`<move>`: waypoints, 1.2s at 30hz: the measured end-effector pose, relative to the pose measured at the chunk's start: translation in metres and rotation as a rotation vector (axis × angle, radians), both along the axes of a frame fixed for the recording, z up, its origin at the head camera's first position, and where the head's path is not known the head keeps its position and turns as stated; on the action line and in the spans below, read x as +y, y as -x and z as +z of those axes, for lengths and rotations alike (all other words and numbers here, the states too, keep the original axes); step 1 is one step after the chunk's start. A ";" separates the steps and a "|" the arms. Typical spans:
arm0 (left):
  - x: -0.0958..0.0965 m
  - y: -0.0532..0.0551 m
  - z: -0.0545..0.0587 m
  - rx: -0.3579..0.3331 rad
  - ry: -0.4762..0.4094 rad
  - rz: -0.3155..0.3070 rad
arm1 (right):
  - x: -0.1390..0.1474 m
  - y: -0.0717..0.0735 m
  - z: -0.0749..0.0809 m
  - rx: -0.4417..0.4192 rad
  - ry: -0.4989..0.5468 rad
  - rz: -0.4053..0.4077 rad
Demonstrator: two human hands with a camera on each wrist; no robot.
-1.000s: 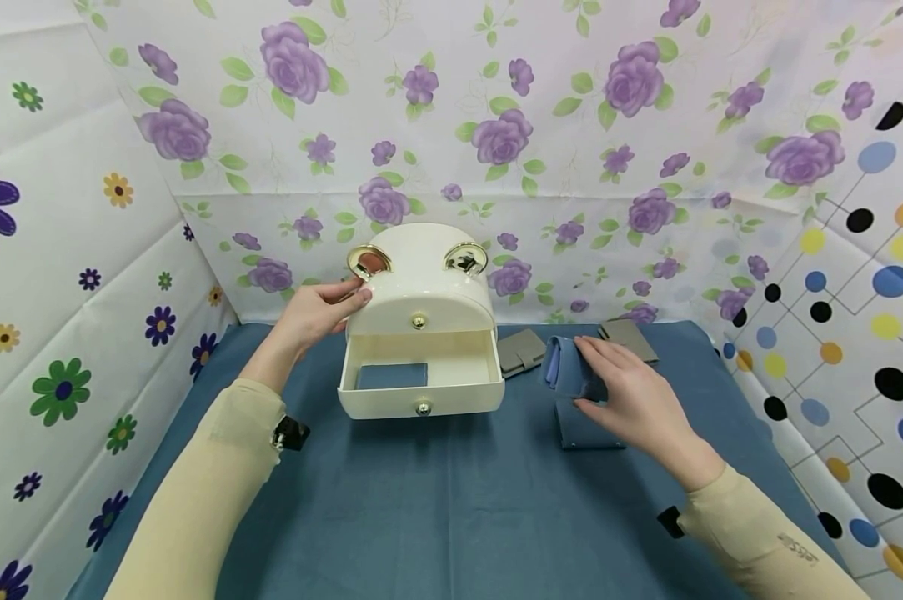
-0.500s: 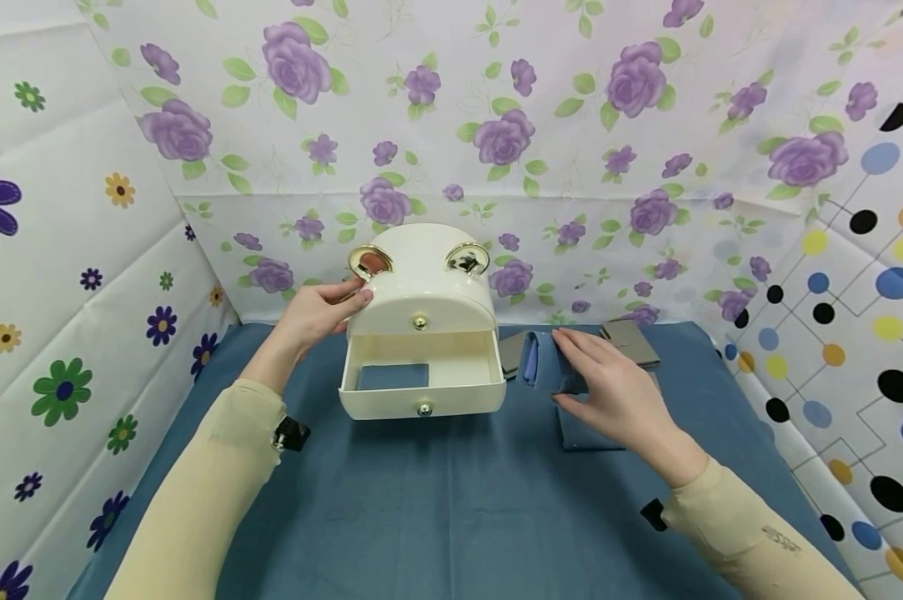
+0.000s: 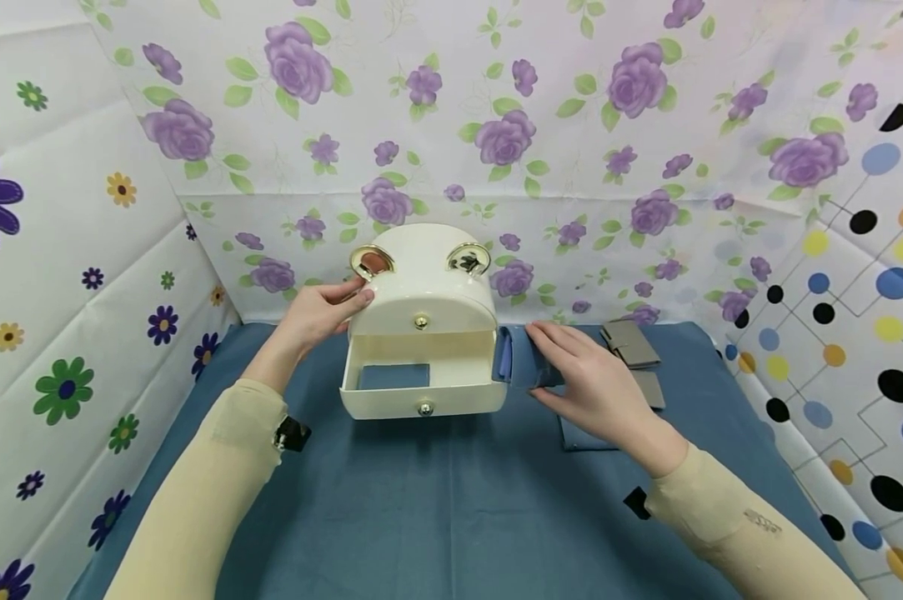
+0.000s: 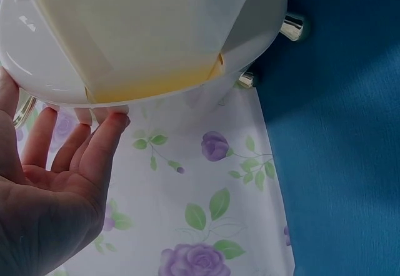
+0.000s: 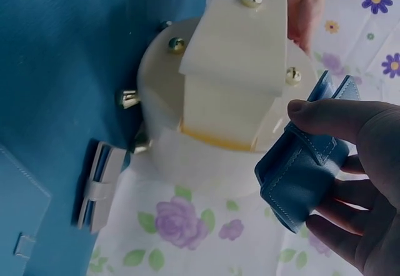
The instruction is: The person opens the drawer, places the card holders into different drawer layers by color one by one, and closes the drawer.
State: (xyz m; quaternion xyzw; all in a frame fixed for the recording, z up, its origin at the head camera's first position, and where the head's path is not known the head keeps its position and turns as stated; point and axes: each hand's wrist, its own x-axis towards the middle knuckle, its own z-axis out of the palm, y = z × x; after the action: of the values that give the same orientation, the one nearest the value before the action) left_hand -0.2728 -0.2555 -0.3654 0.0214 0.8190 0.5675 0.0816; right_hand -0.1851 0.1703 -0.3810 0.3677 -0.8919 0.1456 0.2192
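Observation:
A cream mini drawer cabinet [image 3: 428, 279] with gold-rimmed ears stands on the cloth, its lower drawer [image 3: 462, 398] pulled out. Inside that drawer, at the left, lies a flat blue piece [image 3: 393, 377]. My left hand [image 3: 312, 323] holds the cabinet's left side, thumb on the front and fingers round behind. My right hand [image 3: 597, 383] grips a folded blue wallet [image 5: 306, 170] between thumb and fingers. In the head view this wallet is just right of the drawer, raised above the table; whether it touches the drawer I cannot tell.
Two grey wallets lie behind and right of my right hand, the rear one [image 3: 631, 343] and a partly hidden one [image 3: 649, 389]. A flat blue wallet [image 3: 584, 437] lies under the hand. Flowered cloth [image 3: 594, 208] walls in the blue-covered table [image 3: 391, 508].
My right hand has moved left with the blue wallet, from over the flat blue wallet to the drawer's right edge. The left hand and cabinet have stayed put.

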 end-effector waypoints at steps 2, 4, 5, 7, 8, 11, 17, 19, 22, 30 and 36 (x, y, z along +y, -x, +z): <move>0.000 0.000 0.000 -0.002 -0.001 0.002 | -0.004 0.001 0.002 0.005 -0.004 0.007; 0.000 0.000 0.001 -0.003 0.001 0.003 | -0.008 0.001 0.004 0.008 -0.006 0.017; 0.000 0.000 0.001 -0.004 0.002 0.003 | -0.010 0.001 0.005 0.008 -0.008 0.022; 0.000 0.000 0.000 -0.004 0.002 0.001 | -0.014 0.001 0.006 0.007 -0.009 0.035; 0.000 0.000 0.000 -0.005 0.000 0.001 | -0.017 0.000 0.007 0.007 -0.008 0.042; 0.000 0.001 -0.001 -0.005 -0.011 0.000 | -0.023 0.000 0.009 0.004 -0.007 0.060; -0.001 0.002 -0.002 -0.007 -0.023 -0.006 | -0.037 0.003 0.014 -0.006 -0.012 0.086; -0.001 0.003 -0.002 -0.010 -0.025 -0.004 | -0.041 0.004 0.017 -0.014 -0.015 0.092; -0.001 0.003 -0.002 -0.012 -0.024 0.000 | -0.049 0.005 0.020 -0.026 -0.028 0.098; -0.001 0.003 -0.002 -0.009 -0.017 0.000 | -0.067 0.011 0.022 -0.045 -0.074 0.123; 0.000 0.002 -0.001 -0.005 -0.013 -0.003 | -0.078 0.016 0.022 -0.048 -0.103 0.141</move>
State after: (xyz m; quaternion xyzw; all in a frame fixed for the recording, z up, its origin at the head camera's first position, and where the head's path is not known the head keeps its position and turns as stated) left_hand -0.2751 -0.2556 -0.3668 0.0218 0.8150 0.5728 0.0844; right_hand -0.2015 0.0922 -0.3594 0.4369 -0.8751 0.1234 0.1678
